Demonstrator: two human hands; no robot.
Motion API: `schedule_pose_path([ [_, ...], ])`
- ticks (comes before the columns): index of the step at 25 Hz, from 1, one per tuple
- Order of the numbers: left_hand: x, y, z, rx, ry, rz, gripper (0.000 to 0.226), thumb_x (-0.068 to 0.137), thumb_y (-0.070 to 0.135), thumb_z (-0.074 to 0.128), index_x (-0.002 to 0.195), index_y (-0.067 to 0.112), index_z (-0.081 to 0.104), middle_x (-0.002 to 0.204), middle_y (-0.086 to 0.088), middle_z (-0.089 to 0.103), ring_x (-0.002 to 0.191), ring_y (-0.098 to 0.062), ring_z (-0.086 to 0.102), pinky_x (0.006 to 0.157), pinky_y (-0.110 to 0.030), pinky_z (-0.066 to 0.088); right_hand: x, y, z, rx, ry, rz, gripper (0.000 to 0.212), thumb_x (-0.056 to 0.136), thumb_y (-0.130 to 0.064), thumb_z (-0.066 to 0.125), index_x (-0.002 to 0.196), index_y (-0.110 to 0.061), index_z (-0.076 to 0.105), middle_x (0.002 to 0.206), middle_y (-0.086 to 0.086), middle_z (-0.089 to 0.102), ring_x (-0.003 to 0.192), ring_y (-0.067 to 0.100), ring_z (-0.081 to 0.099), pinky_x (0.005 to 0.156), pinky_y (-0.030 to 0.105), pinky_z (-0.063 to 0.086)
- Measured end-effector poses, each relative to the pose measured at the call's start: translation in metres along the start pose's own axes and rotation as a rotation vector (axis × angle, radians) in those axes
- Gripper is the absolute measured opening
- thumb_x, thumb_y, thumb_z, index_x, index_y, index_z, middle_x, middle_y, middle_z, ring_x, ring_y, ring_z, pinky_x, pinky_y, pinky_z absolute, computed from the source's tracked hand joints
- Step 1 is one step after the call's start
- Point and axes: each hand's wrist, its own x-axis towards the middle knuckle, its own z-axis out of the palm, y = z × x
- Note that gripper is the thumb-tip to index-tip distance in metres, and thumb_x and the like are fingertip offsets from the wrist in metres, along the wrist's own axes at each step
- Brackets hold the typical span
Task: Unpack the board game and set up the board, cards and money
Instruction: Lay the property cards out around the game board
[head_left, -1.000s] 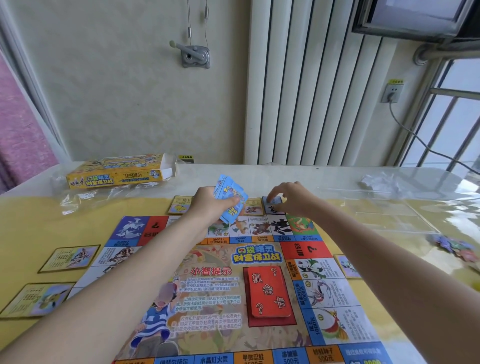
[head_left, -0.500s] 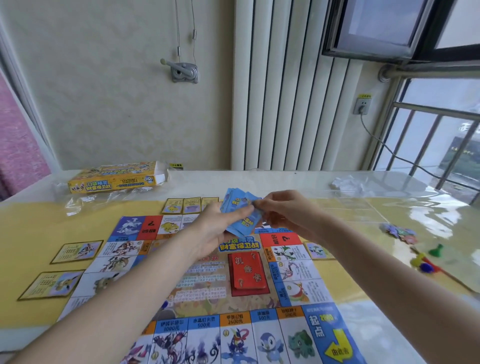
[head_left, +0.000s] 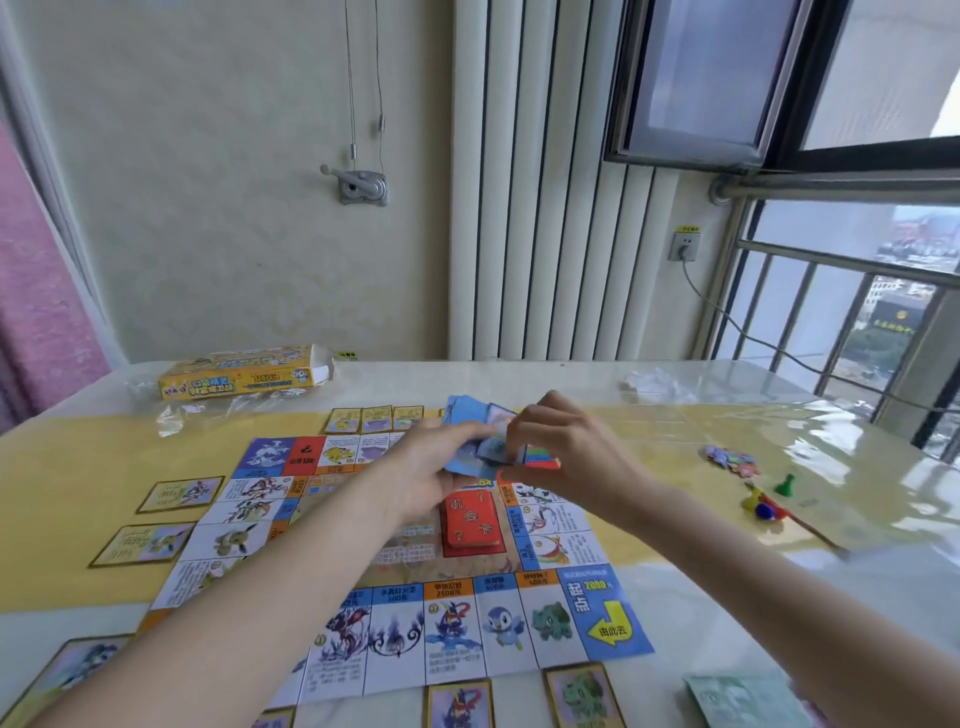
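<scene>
A home balcony room: radiator (head_left: 524, 208), barred window (head_left: 852, 322), table (head_left: 675, 395).

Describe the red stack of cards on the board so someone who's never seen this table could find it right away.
Start at the game board spread flat on the table. In its picture-filled centre, just below the two hands, lies the red card stack. It is the only solid red block with question marks on it; the cards around the board's edges are yellow-framed and lie singly.
</scene>
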Motion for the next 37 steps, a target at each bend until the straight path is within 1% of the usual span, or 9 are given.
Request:
schedule_pose_path([
  [2, -0.003, 0.001, -0.003, 0.012, 0.018, 0.014, 0.008, 0.084, 0.004, 0.063, 0.09, 0.006, 0.058, 0.061, -0.007, 0.068, 0.046, -0.016, 0.063, 0.047, -0.025, 0.052, 0.001, -0.002, -0.013, 0.14, 0.062, 0.163, 0.025, 0.083, -0.037, 0.057, 0.085, -0.016, 0.071, 0.089, -0.003, 0.067, 0.079, 0.012, 0.051, 0.064, 0.024, 0.05],
  [5, -0.009, 0.004, -0.005, 0.02, 0.011, 0.036, 0.007, 0.085, 0.003, 0.062, 0.084, 0.008, 0.057, 0.058, -0.005, 0.069, 0.05, -0.017, 0.064, 0.053, -0.028, 0.054, 0.006, 0.001, -0.031, 0.348, 0.203, 0.529, 0.016, 0.09, -0.016, 0.055, 0.097, -0.01, 0.068, 0.093, -0.003, 0.065, 0.076, 0.007, 0.057, 0.064, 0.018, 0.052],
  [10, -0.023, 0.006, 0.004, 0.043, -0.045, 0.057, 0.011, 0.086, 0.003, 0.061, 0.085, 0.01, 0.053, 0.072, -0.008, 0.067, 0.06, -0.018, 0.063, 0.052, -0.027, 0.053, 0.006, -0.008, -0.038, 0.811, 0.132, 0.734, 0.016, 0.091, -0.003, 0.051, 0.104, -0.008, 0.058, 0.093, 0.001, 0.066, 0.083, 0.014, 0.064, 0.066, 0.02, 0.056],
  [15, -0.026, 0.003, 0.003, 0.139, -0.054, 0.088, 0.02, 0.084, 0.005, 0.064, 0.102, 0.004, 0.057, 0.081, -0.01, 0.067, 0.061, -0.016, 0.066, 0.051, -0.025, 0.054, 0.007, -0.019, -0.047, 1.019, 0.081, 0.803, 0.016, 0.089, -0.003, 0.055, 0.104, -0.007, 0.058, 0.09, 0.009, 0.065, 0.078, 0.016, 0.063, 0.061, 0.021, 0.054],
  [18, -0.029, 0.001, 0.001, 0.141, -0.036, 0.109, 0.008, 0.085, 0.005, 0.063, 0.088, 0.007, 0.056, 0.078, -0.008, 0.066, 0.063, -0.015, 0.064, 0.048, -0.022, 0.054, 0.005, -0.024, -0.049, 0.943, -0.009, 0.834, 0.023, 0.087, 0.0, 0.057, 0.108, -0.01, 0.057, 0.085, 0.008, 0.061, 0.079, 0.018, 0.063, 0.062, 0.023, 0.056],
  [22, -0.029, -0.001, 0.0, 0.123, 0.009, 0.1, 0.009, 0.086, 0.005, 0.063, 0.082, 0.01, 0.055, 0.077, -0.008, 0.063, 0.055, -0.013, 0.062, 0.046, -0.023, 0.053, 0.003, -0.021, -0.045, 1.049, 0.209, 1.001, 0.027, 0.087, 0.007, 0.052, 0.109, -0.008, 0.055, 0.084, 0.013, 0.055, 0.079, 0.022, 0.063, 0.062, 0.025, 0.058],
  [26, -0.024, 0.0, 0.014, 0.142, 0.016, 0.119, 0.008, 0.085, 0.006, 0.064, 0.081, 0.009, 0.057, 0.075, -0.008, 0.064, 0.058, -0.015, 0.062, 0.048, -0.023, 0.053, 0.0, -0.017, -0.046, 0.977, 0.156, 0.99, 0.024, 0.086, 0.005, 0.055, 0.108, -0.005, 0.058, 0.086, 0.014, 0.056, 0.083, 0.023, 0.065, 0.065, 0.027, 0.059],
  [32, -0.006, 0.014, 0.033, 0.079, 0.081, 0.282, 0.008, 0.086, 0.011, 0.064, 0.081, 0.013, 0.058, 0.077, -0.007, 0.065, 0.066, -0.017, 0.061, 0.067, -0.032, 0.052, 0.004, 0.006, -0.044, 1.595, 0.406, 0.979, 0.017, 0.083, 0.001, 0.059, 0.099, 0.005, 0.057, 0.098, 0.017, 0.064, 0.09, 0.019, 0.064, 0.08, 0.022, 0.056],
  [37, 0.016, 0.02, 0.024, 0.152, 0.117, 0.315, 0.006, 0.086, 0.014, 0.065, 0.082, 0.013, 0.061, 0.084, -0.011, 0.067, 0.076, -0.025, 0.063, 0.076, -0.038, 0.053, 0.024, 0.018, -0.026, 1.41, 0.279, 1.042, 0.005, 0.086, -0.003, 0.059, 0.089, -0.001, 0.062, 0.08, 0.009, 0.059, 0.069, 0.012, 0.049, 0.062, 0.021, 0.045],
])
